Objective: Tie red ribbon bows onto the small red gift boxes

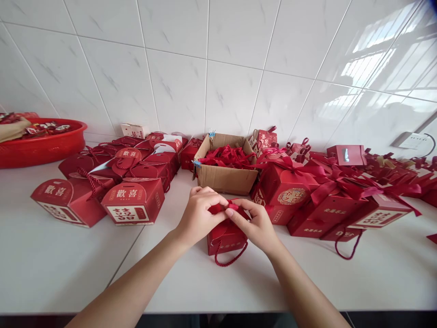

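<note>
A small red gift box (225,241) stands on the white table in front of me, its twisted cord handle (231,263) hanging down on my side. Over its top, both my hands meet at a red ribbon (233,206). My left hand (201,210) is closed, with thumb and forefinger pinching the ribbon. From the other side my right hand (256,224) pinches it too, thumb and finger together. The fingers hide much of the ribbon and the top of the box. Just behind the hands sits a cardboard box (227,179) filled with loose red ribbons (228,157).
Red gift boxes with cord handles (133,200) are grouped at the left. Boxes with ribbon bows (327,212) crowd the right. At the far left, another person's hand (15,130) reaches into a red basin (44,148) of wrapped sweets. A tiled wall (177,91) rises behind.
</note>
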The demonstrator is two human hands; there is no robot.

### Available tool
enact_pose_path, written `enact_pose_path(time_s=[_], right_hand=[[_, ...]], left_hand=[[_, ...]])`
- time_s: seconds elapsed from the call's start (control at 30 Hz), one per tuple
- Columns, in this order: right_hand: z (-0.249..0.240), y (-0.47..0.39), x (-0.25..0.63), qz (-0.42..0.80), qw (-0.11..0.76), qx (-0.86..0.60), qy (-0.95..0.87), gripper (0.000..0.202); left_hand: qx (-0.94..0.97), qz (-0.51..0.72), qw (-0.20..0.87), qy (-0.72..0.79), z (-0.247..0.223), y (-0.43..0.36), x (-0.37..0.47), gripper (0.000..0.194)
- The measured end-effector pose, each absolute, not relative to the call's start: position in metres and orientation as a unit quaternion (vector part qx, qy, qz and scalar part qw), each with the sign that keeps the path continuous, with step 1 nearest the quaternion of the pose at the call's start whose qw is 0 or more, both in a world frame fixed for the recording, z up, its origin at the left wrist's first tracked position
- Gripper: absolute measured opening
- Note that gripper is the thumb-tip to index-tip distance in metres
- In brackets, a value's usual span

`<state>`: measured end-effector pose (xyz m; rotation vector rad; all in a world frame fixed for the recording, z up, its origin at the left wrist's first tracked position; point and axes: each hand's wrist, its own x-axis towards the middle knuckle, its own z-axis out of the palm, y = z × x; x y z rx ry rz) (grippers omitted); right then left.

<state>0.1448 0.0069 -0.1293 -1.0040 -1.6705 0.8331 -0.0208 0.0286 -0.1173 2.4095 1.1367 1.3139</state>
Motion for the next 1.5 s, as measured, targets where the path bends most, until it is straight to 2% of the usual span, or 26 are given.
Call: enact_pose_path(time_s=[0.07, 0.13, 0.3, 0.4, 0.63, 0.83, 1.0, 1.1, 1.2, 1.33, 1.5], right_hand=[[-0.132, 0.009, 0.145, 0.360, 0.500, -0.406, -0.675, 0.030], [-0.133, 0.012, 0.145, 0.392, 0.508, -0.395, -0.657, 0.033], [-0.135, 0.013, 0.148, 0.432, 0.522, -0.382, -0.629, 0.031], [-0.135, 0.013, 0.149, 0.436, 0.523, -0.380, -0.625, 0.031], [-0.136, 0.012, 0.148, 0.474, 0.516, -0.357, -0.618, 0.033], [-0.136, 0.012, 0.148, 0.486, 0.525, -0.352, -0.603, 0.033], [-0.135, 0.011, 0.148, 0.490, 0.525, -0.358, -0.597, 0.035], [-0.135, 0.011, 0.149, 0.505, 0.515, -0.350, -0.597, 0.036], [-0.135, 0.012, 0.149, 0.506, 0.521, -0.346, -0.594, 0.035], [-0.137, 0.013, 0.150, 0.513, 0.527, -0.346, -0.583, 0.035], [-0.138, 0.014, 0.152, 0.533, 0.522, -0.333, -0.576, 0.032]], left_hand=[[0.807, 0.440, 0.099, 0.380, -0.117, 0.028, -0.021, 0.011], [0.797, 0.446, 0.133, 0.386, -0.117, 0.027, -0.021, 0.016], [0.762, 0.450, 0.276, 0.375, -0.115, 0.027, -0.022, 0.017], [0.749, 0.447, 0.311, 0.377, -0.114, 0.027, -0.023, 0.020], [0.764, 0.410, 0.328, 0.375, -0.116, 0.030, -0.022, 0.013], [0.739, 0.441, 0.370, 0.350, -0.118, 0.029, -0.020, 0.012], [0.741, 0.482, 0.305, 0.355, -0.119, 0.029, -0.020, 0.028], [0.748, 0.487, 0.286, 0.350, -0.120, 0.030, -0.020, 0.017], [0.726, 0.500, 0.321, 0.347, -0.122, 0.031, -0.020, 0.009], [0.699, 0.510, 0.361, 0.348, -0.124, 0.033, -0.020, 0.006], [0.708, 0.508, 0.350, 0.345, -0.122, 0.034, -0.022, 0.005]])
